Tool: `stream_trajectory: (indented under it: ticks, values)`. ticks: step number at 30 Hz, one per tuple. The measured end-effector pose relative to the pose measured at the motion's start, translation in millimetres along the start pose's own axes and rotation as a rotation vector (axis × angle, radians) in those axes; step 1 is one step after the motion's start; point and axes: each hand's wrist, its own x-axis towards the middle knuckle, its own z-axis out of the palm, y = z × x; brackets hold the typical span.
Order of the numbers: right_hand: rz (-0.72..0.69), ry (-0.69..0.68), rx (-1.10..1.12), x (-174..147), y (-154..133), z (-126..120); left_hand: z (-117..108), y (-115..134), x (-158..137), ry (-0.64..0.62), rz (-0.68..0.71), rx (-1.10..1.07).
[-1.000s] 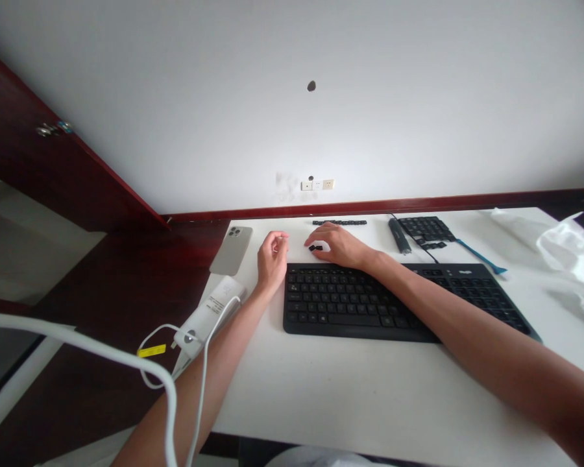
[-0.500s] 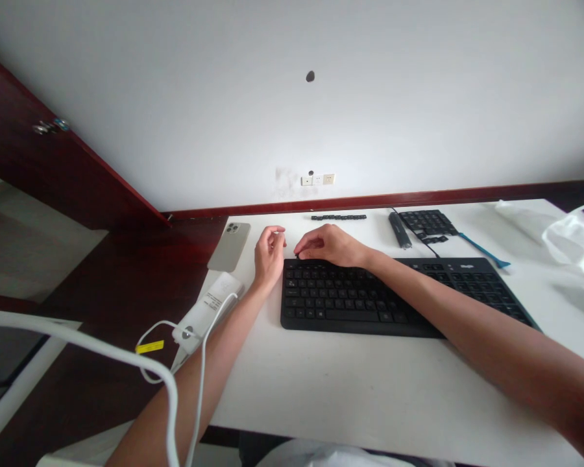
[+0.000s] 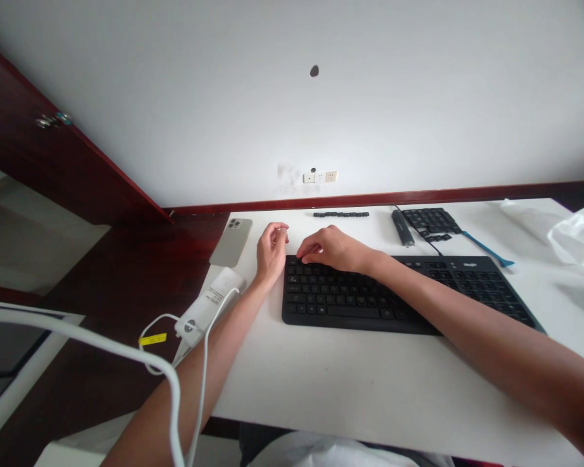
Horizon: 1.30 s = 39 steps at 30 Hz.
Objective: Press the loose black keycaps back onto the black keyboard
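White desk (image 3: 345,376) | right hand (image 3: 335,248) curled, touching keyboard (image 3: 353,312) | left hand (image 3: 271,254) half-curled

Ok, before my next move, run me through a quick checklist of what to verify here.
1. Keyboard lying flat on the table: ok.
2. Right hand in place: ok, it is over the keyboard's top left part, fingertips near the corner.
3. A key in the right grip: cannot tell, the fingers hide what is under them.
4. Left hand off the keyboard: ok, it is just beside the left end, fingers curled.
5. Loose keys in line: ok, they form a row near the table's back edge.
6. Blue tool in hand: not ok, it lies beyond the keyboard's top right corner.
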Motion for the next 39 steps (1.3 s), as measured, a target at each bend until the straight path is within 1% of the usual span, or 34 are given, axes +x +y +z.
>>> stream_trajectory:
  ticks: [8, 16, 24, 33, 39]
  values:
    - [-0.07, 0.019, -0.142, -0.8, 1.9, 5.2, -0.6, 0.1, -0.8, -0.007, 0.01, 0.019]
    - [-0.115, -0.02, -0.296, -1.1, -6.8, 7.7, -1.2, 1.8, -1.1, -0.009, 0.009, 0.01]
    - [-0.173, -0.028, -0.349, -2.3, -7.1, 9.6, -1.4, 2.3, -1.6, -0.006, 0.001, 0.033]
    - [-0.18, -0.011, -0.313, -2.4, -9.0, 11.4, -1.5, 4.0, -2.2, -0.015, 0.001, 0.046]
    - [-0.166, -0.026, -0.171, 0.8, 3.0, 8.2, -1.1, 4.1, -2.2, -0.013, 0.001, 0.049]
